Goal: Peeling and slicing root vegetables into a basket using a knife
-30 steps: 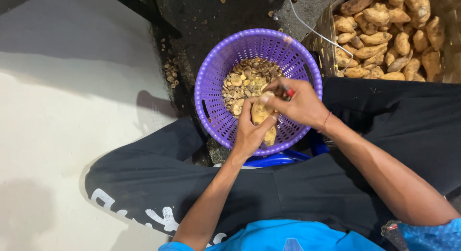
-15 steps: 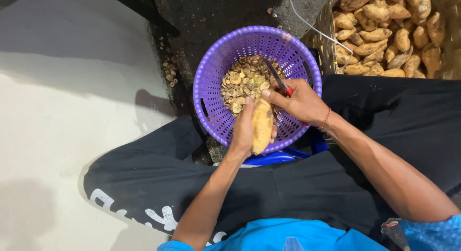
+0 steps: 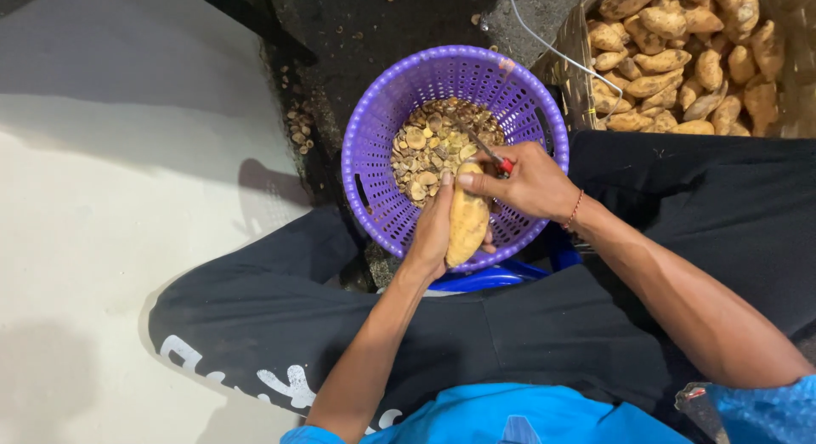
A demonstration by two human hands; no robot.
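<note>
The left hand [image 3: 432, 231] is closed around a yellowish tuber [image 3: 467, 223], gripping it from the left side with the fingers wrapped behind it, so that it stands nearly upright over the near rim of a purple basket [image 3: 374, 130]. The right hand [image 3: 531, 185] is closed on a small peeler [image 3: 489, 151] with a red spot at the grip; its thin blade points up and left over the basket, and the thumb presses against the top end of the tuber. The basket is round, with slotted walls, and its bottom is covered with a heap of peelings [image 3: 429, 142], pale brown and tan. It sits between the person's knees, which are clad in black trousers [image 3: 527, 342], and rests over something blue [image 3: 489, 278] that shows just below its near rim. Up to the right, well apart from the hands, a woven crate [image 3: 578, 79] holds a pile of unpeeled tubers [image 3: 680, 53]. A thin white cord [image 3: 544, 40] runs across the dark floor [image 3: 382, 28] beside the crate. To the left lies a pale surface [image 3: 102, 197], with a few scraps [image 3: 299, 125] scattered along its edge.
</note>
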